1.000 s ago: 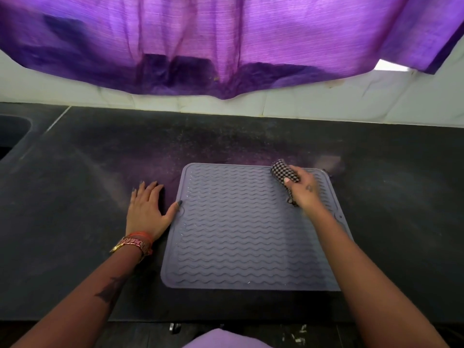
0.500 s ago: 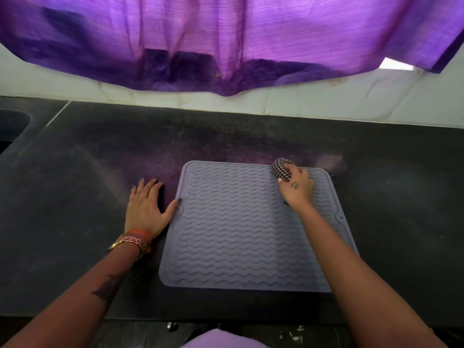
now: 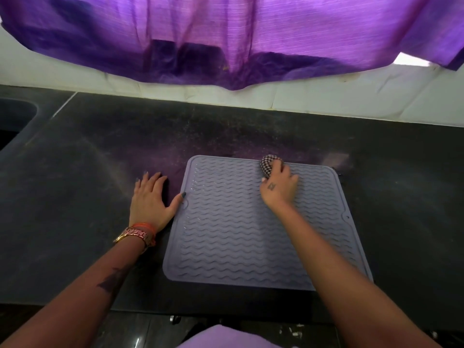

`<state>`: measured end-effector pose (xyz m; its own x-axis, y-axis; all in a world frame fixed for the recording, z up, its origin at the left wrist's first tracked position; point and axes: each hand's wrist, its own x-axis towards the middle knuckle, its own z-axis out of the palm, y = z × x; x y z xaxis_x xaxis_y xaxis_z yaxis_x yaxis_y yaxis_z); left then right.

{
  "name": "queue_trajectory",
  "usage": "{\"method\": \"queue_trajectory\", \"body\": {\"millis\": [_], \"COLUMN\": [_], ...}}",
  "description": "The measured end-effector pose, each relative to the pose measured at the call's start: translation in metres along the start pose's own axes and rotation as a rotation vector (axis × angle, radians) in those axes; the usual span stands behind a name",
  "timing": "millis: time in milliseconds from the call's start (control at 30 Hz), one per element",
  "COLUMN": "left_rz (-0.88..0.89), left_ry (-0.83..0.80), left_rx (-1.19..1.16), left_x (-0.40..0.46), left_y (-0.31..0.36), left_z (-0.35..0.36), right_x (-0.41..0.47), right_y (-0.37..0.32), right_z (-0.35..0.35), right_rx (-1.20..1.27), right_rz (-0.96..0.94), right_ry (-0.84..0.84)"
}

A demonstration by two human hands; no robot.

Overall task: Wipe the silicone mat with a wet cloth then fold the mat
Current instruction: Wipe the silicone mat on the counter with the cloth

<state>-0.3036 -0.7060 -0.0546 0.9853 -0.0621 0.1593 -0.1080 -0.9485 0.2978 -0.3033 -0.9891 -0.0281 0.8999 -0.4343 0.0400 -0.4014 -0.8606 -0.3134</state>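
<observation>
A grey silicone mat (image 3: 233,234) with wavy ridges lies flat on the dark countertop (image 3: 75,197). My right hand (image 3: 280,188) presses a bunched black-and-white checked cloth (image 3: 266,165) onto the mat near its far edge, a little right of the middle. My left hand (image 3: 150,199) lies flat on the counter beside the mat's left edge, fingers spread, with the thumb tip touching the mat's rim.
A sink basin (image 3: 15,119) is sunk into the counter at the far left. A purple curtain (image 3: 226,33) hangs over the white tiled wall (image 3: 326,96) behind. The counter's front edge runs just below my forearms.
My right hand has slid the cloth left along the mat's far edge. My left hand has stayed in place.
</observation>
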Motion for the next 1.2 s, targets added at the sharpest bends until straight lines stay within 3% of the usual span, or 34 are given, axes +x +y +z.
{"method": "queue_trajectory", "body": {"millis": [100, 167, 267, 400, 533, 600, 700, 800, 900, 967, 1100, 1200], "left_rz": [0.002, 0.004, 0.011, 0.02, 0.02, 0.02, 0.015, 0.001, 0.0, -0.001, -0.004, -0.005], "left_ry": [0.016, 0.023, 0.022, 0.023, 0.009, 0.01, 0.025, 0.031, 0.034, 0.034, 0.029, 0.032], "left_rx": [-0.006, -0.009, -0.02, -0.017, -0.002, 0.002, -0.007, -0.016, -0.023, -0.021, -0.019, -0.021], "left_x": [-0.001, -0.002, -0.002, 0.0, 0.001, 0.0, -0.001, -0.002, -0.001, 0.0, 0.0, -0.001], "left_y": [0.001, 0.001, 0.0, 0.001, 0.001, 0.001, 0.002, 0.002, 0.001, 0.001, 0.001, 0.001], "left_z": [0.0, 0.0, -0.001, 0.0, 0.0, 0.0, -0.001, -0.002, -0.001, 0.0, 0.0, -0.001], "right_x": [0.006, 0.01, 0.004, -0.01, -0.015, -0.012, 0.003, 0.005, -0.008, -0.012, -0.01, 0.006], "right_y": [0.003, 0.014, 0.029, 0.012, -0.017, -0.023, -0.02, -0.01, -0.02, -0.034, -0.049, -0.044], "right_z": [-0.007, -0.017, -0.017, -0.005, 0.002, 0.003, -0.006, -0.006, 0.006, 0.009, 0.011, -0.002], "right_rx": [0.289, 0.525, 0.302, -0.048, 0.017, 0.173, 0.443, 0.282, 0.023, -0.014, 0.163, 0.567], "right_rz": [-0.113, -0.082, 0.032, 0.037, -0.082, -0.193, -0.158, -0.038, -0.08, -0.118, -0.199, -0.095], "right_ry": [-0.137, -0.076, 0.177, 0.074, -0.045, -0.126, -0.127, 0.045, 0.067, 0.04, -0.085, -0.191]}}
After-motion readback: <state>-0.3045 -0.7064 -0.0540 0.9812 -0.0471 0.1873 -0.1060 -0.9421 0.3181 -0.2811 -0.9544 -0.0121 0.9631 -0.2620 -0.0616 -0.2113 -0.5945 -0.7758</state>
